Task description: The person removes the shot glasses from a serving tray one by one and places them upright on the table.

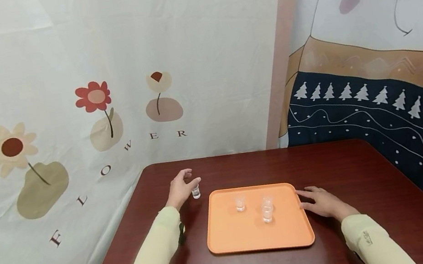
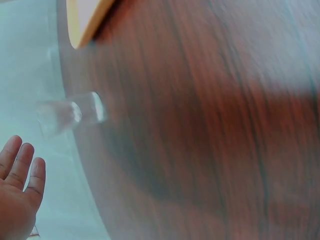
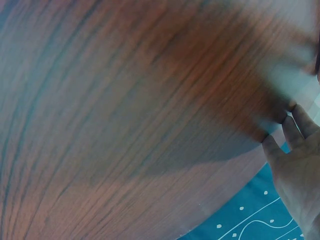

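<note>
A small clear shot glass (image 1: 196,193) stands on the dark red-brown table, left of an orange tray (image 1: 236,236). My left hand (image 1: 180,187) hovers at this glass with its thumb over the rim side. In the left wrist view the fingers (image 2: 19,167) are loosely extended and apart from the glass (image 2: 90,109). On the tray are a shot glass (image 1: 240,204) at the back and two close together, the front one (image 1: 267,214) partly hiding the other (image 1: 268,199). At the tray's right edge, my right hand (image 1: 322,202) rests with fingers extended, fingertips on or beside the rim.
The tabletop (image 1: 324,160) runs back to a pale hanging cloth (image 1: 207,82) printed with flowers. To the right hangs a dark blue cloth (image 1: 359,118) with white trees. A corner of the tray (image 2: 82,30) shows in the left wrist view.
</note>
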